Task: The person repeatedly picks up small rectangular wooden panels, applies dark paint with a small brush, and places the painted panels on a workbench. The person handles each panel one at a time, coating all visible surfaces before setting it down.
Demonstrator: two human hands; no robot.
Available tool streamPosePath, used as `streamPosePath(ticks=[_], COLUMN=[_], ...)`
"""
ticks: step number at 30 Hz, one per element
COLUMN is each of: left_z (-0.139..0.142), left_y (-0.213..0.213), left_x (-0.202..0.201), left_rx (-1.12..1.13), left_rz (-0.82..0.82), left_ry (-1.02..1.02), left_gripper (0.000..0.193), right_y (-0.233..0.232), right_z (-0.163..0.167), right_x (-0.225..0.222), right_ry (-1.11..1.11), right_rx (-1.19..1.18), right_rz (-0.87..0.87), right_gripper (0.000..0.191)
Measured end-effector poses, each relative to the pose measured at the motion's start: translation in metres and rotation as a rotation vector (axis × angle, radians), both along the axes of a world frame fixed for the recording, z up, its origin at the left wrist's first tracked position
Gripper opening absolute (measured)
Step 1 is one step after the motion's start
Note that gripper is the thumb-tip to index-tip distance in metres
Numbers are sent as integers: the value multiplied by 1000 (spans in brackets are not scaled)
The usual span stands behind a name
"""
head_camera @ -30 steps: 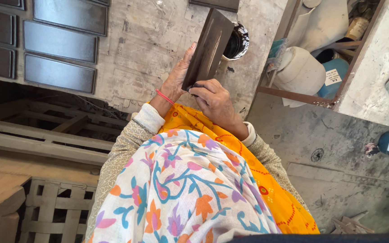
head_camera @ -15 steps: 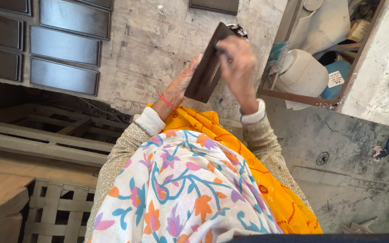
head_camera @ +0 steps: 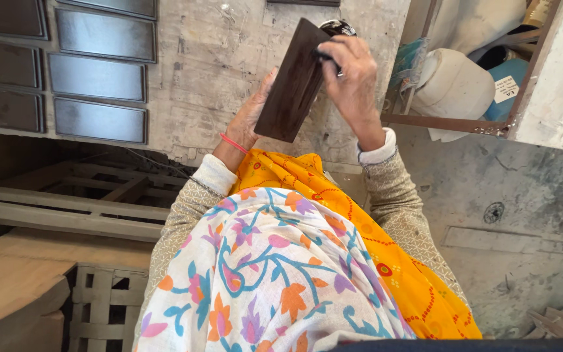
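My left hand (head_camera: 250, 120), with a red band at the wrist, holds a dark brown rectangular board (head_camera: 292, 81) from underneath and keeps it tilted up in front of me. My right hand (head_camera: 353, 75) rests on the far upper end of the board. Its fingers are curled over a small dark thing (head_camera: 324, 56) pressed against the board's face; what that thing is cannot be made out. A dark round bowl (head_camera: 338, 27) sits just beyond the board's top end. My patterned white and orange clothing fills the bottom of the view.
Several dark rectangular boards (head_camera: 99, 78) lie in rows on the rough concrete slab (head_camera: 210, 58) at upper left. Wooden pallets (head_camera: 66, 208) stand at lower left. A rusty metal rack (head_camera: 451, 124) with white sacks (head_camera: 454, 85) and a blue container (head_camera: 506, 91) is at upper right.
My right hand has slid from the near part of the board up to its far end. The left hand still holds the board, which has shifted only slightly.
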State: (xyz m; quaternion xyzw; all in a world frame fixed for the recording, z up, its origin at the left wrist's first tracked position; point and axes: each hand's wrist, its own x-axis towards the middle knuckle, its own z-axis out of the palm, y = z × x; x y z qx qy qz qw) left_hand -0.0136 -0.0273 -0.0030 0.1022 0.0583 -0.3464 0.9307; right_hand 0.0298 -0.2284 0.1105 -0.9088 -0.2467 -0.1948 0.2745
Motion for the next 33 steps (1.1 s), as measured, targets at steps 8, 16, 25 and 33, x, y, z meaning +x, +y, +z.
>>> streamPosePath(ticks=[8,16,25,33], left_z=[-30,-10,45,38], left_y=[-1,20,58,114], left_x=[1,33,97,193], left_rx=[-35,-54,-203,-38], left_rz=[85,181,233,295], left_ry=[154,58,-204,-270], left_gripper=[56,70,93,74], right_y=[26,23,10,14], right_z=[-5,17,15,-20], right_x=[-45,-82,-44,-11], right_ry=[41,520,591,671], right_rx=[-32,145,410,422], right_rz=[96,271,-32,3], right_gripper=[28,25,20,19])
